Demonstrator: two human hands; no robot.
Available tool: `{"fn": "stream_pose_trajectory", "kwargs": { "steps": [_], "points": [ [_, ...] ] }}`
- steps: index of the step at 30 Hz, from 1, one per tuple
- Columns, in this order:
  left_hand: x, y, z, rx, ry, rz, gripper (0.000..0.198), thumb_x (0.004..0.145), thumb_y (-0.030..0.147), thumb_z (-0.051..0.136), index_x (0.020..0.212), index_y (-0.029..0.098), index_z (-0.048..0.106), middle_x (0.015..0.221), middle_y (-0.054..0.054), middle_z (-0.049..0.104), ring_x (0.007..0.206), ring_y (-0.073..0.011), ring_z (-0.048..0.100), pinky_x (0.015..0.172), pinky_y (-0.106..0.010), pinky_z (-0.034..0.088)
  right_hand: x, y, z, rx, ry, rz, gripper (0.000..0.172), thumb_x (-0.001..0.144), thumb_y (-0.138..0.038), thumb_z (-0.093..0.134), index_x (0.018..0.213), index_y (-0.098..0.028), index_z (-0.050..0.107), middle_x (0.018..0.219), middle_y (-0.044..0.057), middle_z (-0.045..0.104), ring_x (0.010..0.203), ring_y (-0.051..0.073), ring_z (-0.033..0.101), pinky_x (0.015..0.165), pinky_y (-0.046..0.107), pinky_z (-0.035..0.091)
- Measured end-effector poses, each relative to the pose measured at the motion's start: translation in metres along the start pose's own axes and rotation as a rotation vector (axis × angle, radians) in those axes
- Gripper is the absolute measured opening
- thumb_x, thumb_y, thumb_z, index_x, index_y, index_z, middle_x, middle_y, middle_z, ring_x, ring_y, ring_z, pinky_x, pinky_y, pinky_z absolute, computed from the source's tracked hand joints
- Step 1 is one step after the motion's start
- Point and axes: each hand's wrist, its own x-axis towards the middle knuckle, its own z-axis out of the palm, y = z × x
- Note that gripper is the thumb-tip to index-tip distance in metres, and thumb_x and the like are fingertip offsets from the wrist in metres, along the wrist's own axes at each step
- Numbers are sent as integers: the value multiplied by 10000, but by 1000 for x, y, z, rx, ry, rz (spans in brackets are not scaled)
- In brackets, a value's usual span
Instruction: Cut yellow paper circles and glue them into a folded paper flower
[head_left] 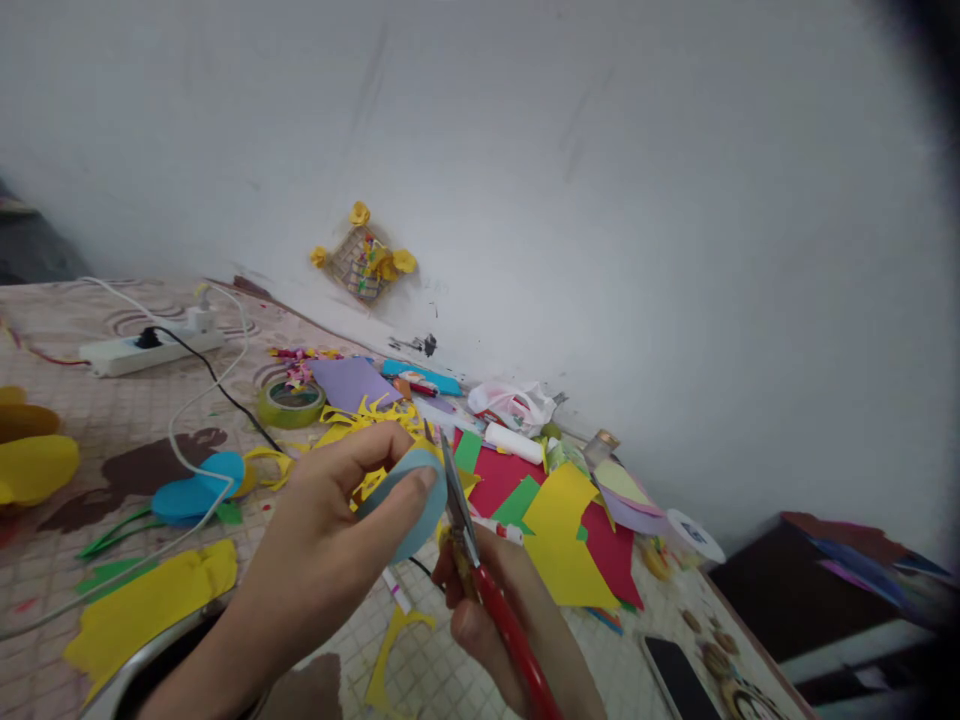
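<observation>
My left hand (330, 530) pinches a light blue paper piece (411, 500) between thumb and fingers, holding it up over the floor mat. My right hand (510, 620) grips red-handled scissors (480, 570), whose metal blades point up and meet the right edge of the blue paper. Both hands sit low in the middle of the view, close together.
Coloured paper scraps (562, 530) lie by the wall, with a roll of green tape (291, 403), a glue stick (514, 442), a power strip (146, 350) with cables, a phone (679, 680) and a metal bowl (142, 660). A paper flower craft (364, 262) hangs on the wall.
</observation>
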Motion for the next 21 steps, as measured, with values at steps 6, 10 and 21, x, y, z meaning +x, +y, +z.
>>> {"fn": "stream_pose_trajectory", "kwargs": {
  "steps": [6, 10, 21],
  "points": [
    [0, -3, 0, -20, -15, -10, 224, 831, 351, 550, 654, 213, 536, 608, 32, 497, 550, -108, 447, 457, -196, 366, 0, -1, 1, -17, -7, -24, 548, 804, -715, 477, 914, -191, 593, 755, 38, 574, 646, 164, 517, 548, 259, 393],
    [1, -1, 1, -21, -15, -26, 213, 835, 374, 535, 699, 213, 570, 650, 8, 566, 591, -133, 499, 498, -223, 411, -5, 0, 3, -17, 58, -6, 556, 805, -697, 497, 1020, -193, 592, 858, 69, 604, 726, 187, 554, 621, 283, 437],
    [1, -5, -1, -29, -9, -13, 247, 814, 364, 559, 624, 212, 518, 587, 29, 481, 546, -114, 450, 452, -194, 369, -4, 7, 0, -10, 40, 4, 490, 817, -674, 509, 920, -200, 579, 805, 44, 555, 658, 159, 526, 572, 255, 455]
  ]
}}
